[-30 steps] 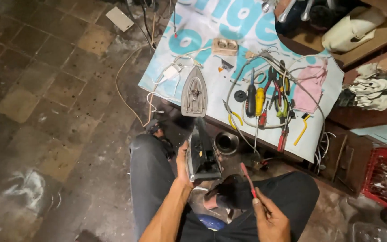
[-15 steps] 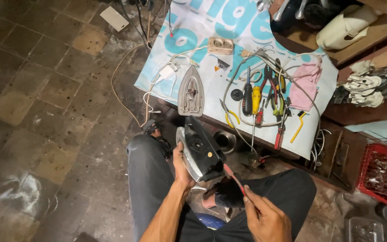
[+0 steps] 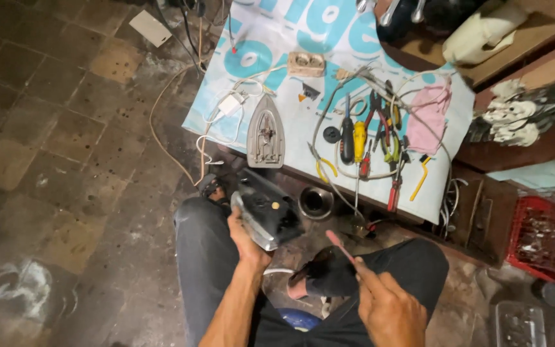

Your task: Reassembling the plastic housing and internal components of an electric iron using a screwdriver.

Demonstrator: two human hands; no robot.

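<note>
My left hand [image 3: 242,239] grips the black and silver body of a clothes iron [image 3: 266,209], held over my left knee. My right hand [image 3: 387,308] holds a thin red-handled screwdriver [image 3: 340,247], its tip pointing up toward the iron but apart from it. A black iron handle part [image 3: 329,273] rests on my lap between the hands. The iron's grey soleplate [image 3: 265,133] lies flat on a white and blue printed sheet [image 3: 329,38] ahead of me.
On the sheet lie several pliers and screwdrivers [image 3: 370,138], a pink cloth [image 3: 430,115], a beige socket strip [image 3: 306,63] and white cables [image 3: 226,106]. A metal cup [image 3: 316,202] stands by the sheet's edge. A red crate [image 3: 544,238] sits at right. Tiled floor spreads left.
My left hand tilted the iron body from upright to lying more flat and lifted it slightly. My right hand with the screwdriver shifted a little to the right and lower.
</note>
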